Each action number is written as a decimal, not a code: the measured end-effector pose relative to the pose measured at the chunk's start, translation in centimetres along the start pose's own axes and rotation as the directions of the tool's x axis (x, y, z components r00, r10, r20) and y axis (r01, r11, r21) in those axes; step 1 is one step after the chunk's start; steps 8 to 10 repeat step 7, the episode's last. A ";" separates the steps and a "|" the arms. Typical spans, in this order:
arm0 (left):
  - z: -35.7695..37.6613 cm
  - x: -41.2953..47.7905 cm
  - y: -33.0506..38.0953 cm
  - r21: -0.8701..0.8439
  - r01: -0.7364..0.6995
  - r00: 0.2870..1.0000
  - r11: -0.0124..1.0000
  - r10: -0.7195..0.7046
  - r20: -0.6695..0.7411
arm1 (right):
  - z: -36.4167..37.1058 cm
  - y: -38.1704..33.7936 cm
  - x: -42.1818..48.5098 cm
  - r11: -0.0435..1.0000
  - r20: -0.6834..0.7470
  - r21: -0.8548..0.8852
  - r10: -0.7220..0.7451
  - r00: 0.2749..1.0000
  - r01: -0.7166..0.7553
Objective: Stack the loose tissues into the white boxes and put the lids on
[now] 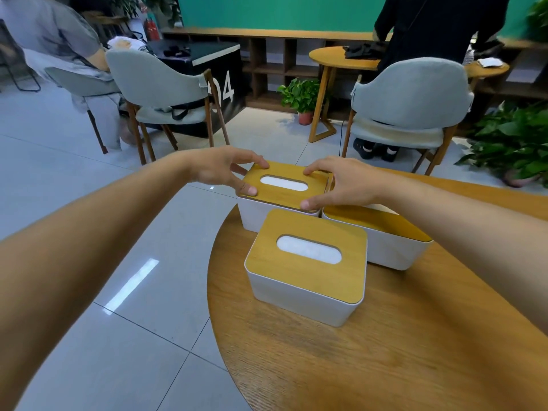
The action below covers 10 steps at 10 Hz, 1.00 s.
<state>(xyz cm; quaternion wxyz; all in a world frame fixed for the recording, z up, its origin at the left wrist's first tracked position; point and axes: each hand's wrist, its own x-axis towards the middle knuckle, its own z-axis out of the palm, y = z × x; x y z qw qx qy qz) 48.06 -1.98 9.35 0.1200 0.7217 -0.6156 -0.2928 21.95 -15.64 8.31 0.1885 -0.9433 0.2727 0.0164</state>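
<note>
Grip serves alignment: left hand (225,170) and right hand (341,185) each pinch a short end of the wooden lid (275,197), likely levelling it onto the white box (252,216) just behind the closed near box (296,295).

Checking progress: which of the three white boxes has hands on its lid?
The far left box: the left hand and right hand pinch the ends of its lid. No hand is on the near box or right box.
</note>
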 end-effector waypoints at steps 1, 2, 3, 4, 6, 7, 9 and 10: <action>0.3 0.2 0.0 0.014 -0.016 1.000 1.000 0.016 -0.007 | 0.2 0.1 -0.1 1.000 -0.005 -0.004 -0.005 1.000 0.005; 0.4 0.4 -0.2 0.051 -0.013 1.000 0.999 0.013 -0.010 | 0.3 0.0 -0.1 1.000 -0.001 -0.011 -0.005 1.000 0.005; 0.3 0.5 -0.2 0.095 0.000 1.000 0.996 0.000 -0.008 | 0.4 0.0 -0.3 0.999 0.003 -0.040 -0.006 1.000 0.006; 0.4 0.5 0.2 0.227 0.033 0.999 0.973 -0.027 -0.027 | 0.7 0.1 -0.7 0.998 0.006 -0.064 -0.023 1.000 0.024; 1.0 0.2 4.1 0.536 0.125 0.992 0.835 -0.121 -0.044 | 1.4 -0.2 -1.3 0.997 0.070 -0.077 0.000 0.998 0.006; 1.8 0.6 6.1 0.617 0.128 0.991 0.776 -0.131 -0.040 | 1.2 -0.6 -2.4 1.000 -0.015 0.006 -0.014 1.000 0.014; 1.8 0.6 6.1 0.617 0.128 0.991 0.776 -0.131 -0.040 | 1.2 -0.6 -2.4 1.000 -0.015 0.006 -0.014 1.000 0.014; 1.8 0.6 6.1 0.617 0.128 0.991 0.776 -0.131 -0.040 | 1.2 -0.6 -2.4 1.000 -0.015 0.006 -0.014 1.000 0.014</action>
